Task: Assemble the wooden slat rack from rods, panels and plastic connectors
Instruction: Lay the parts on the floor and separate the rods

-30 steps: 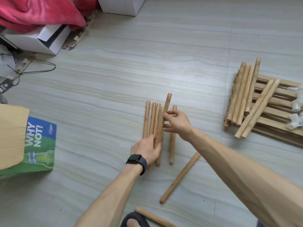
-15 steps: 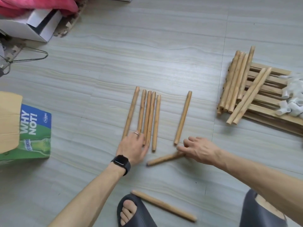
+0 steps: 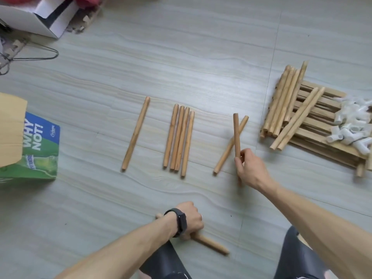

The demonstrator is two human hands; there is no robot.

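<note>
Head view: I see pale rods (image 3: 179, 139) on open floor (image 3: 181, 57), centre.
Right hand (image 3: 250, 168) grips a raised rod (image 3: 236, 125) across a lying rod (image 3: 224, 156); left hand (image 3: 190, 218) clasps the near rod (image 3: 209, 244); panels (image 3: 310, 133) crowd the right edge.

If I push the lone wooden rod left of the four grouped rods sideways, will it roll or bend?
The lone rod looks round, so it would probably roll on the floor. It lies straight, likely stiff. Probably light: the right hand holds a similar rod.

left hand (image 3: 191, 217): fingers curled, gripping | right hand (image 3: 250, 170): fingers pinching
</note>
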